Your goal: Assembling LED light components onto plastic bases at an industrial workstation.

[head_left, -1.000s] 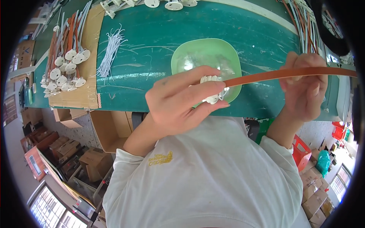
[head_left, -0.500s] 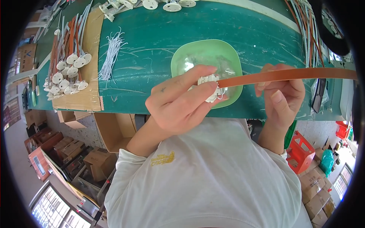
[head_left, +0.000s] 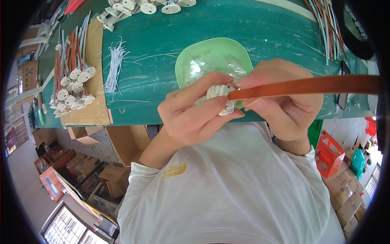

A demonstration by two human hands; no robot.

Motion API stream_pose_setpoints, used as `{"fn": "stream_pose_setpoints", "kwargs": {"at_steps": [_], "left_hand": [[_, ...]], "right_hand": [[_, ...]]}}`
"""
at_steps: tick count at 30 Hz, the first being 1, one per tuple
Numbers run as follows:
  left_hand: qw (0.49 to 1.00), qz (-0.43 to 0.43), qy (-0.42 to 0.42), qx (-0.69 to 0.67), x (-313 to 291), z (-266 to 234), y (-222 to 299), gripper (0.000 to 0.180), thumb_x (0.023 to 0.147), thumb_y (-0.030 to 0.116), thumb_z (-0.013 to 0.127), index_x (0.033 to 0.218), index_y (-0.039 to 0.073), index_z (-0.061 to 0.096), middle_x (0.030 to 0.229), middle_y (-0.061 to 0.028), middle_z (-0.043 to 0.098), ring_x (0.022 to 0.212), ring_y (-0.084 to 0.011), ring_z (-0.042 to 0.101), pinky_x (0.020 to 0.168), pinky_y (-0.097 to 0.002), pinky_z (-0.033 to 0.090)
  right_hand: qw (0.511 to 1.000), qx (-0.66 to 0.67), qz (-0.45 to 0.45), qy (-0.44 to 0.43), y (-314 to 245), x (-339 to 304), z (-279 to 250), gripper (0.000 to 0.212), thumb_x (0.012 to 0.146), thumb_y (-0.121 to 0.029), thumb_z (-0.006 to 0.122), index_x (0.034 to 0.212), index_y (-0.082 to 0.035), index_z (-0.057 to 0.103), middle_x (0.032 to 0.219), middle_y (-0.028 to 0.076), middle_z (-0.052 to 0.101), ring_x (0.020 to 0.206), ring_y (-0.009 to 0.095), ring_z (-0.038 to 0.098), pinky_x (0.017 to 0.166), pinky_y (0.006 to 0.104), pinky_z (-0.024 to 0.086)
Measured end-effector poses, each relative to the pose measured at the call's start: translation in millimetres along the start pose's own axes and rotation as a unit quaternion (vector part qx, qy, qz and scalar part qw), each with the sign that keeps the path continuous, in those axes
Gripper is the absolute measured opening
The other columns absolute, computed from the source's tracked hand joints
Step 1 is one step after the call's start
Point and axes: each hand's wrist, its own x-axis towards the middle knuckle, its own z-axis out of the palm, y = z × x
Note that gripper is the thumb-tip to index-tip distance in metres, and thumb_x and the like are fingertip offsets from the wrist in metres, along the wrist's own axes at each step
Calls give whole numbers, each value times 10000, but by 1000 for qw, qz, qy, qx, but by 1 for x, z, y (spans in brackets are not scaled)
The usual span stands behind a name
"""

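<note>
My left hand pinches a small white plastic fitting between thumb and fingers. A brown flat strap runs from the fitting off to the right, and a thin white cord loops at the fitting's right side. My right hand is closed beside it, with fingers above the strap and the thumb below. Its fingertips meet close to the fitting; what lies between them is too small to make out. Under the hands stands a light green bowl with clear plastic in it, its near side partly hidden.
White cords lie in a bundle on the green table. On cardboard at the left are strapped white fittings. More white fittings sit at the far edge; straps lie far right. A red stool stands on the floor.
My right hand has come left to the fitting and its fingers have closed there. The left hand still holds the fitting. The view has shifted slightly.
</note>
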Motion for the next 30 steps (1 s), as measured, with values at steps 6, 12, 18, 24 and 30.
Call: {"fn": "stream_pose_setpoints", "kwargs": {"at_steps": [6, 12, 18, 24, 30], "left_hand": [[1000, -15, -19, 13, 0, 2, -4, 297, 681, 215, 849, 800, 25, 654, 946, -181, 690, 562, -218, 631, 465, -248, 484], [983, -81, -16, -165, -10, 5, -1, 385, 752, 96, 825, 1046, 27, 586, 1024, -193, 677, 776, -225, 688, 645, -286, 553], [810, -276, 22, -517, -14, 7, 2, 455, 856, 8, 706, 1233, 6, 451, 1210, -209, 607, 1068, -223, 634, 898, -375, 540], [715, -339, 34, -611, -16, 10, 2, 557, 915, 24, 627, 1407, -32, 373, 1262, -200, 586, 1139, -237, 604, 960, -357, 510], [742, -337, 11, -579, -18, 10, 6, 545, 893, 79, 664, 1374, -38, 435, 1282, -214, 571, 1190, -250, 571, 1005, -376, 476]], "right_hand": [[998, -32, 59, 13, -4, 1, 1, 120, 777, -12, 682, 871, 62, 687, 833, 144, 695, 626, 190, 623, 576, 276, 477], [979, 60, 191, 38, 2, 4, 13, 286, 808, 52, 649, 1092, 87, 648, 837, 98, 630, 647, 130, 596, 559, 243, 496], [990, 19, 70, 122, 11, -10, 14, 319, 678, -3, 789, 978, 6, 681, 839, 86, 644, 696, 154, 605, 572, 267, 507], [947, -253, -189, 50, 26, -21, 13, 326, 631, -36, 828, 915, 8, 675, 856, 122, 659, 681, 257, 596, 565, 310, 469], [913, -332, -215, 96, 24, -25, 20, 307, 549, -49, 813, 843, -43, 722, 833, 40, 687, 650, 190, 564, 537, 244, 468]]}}
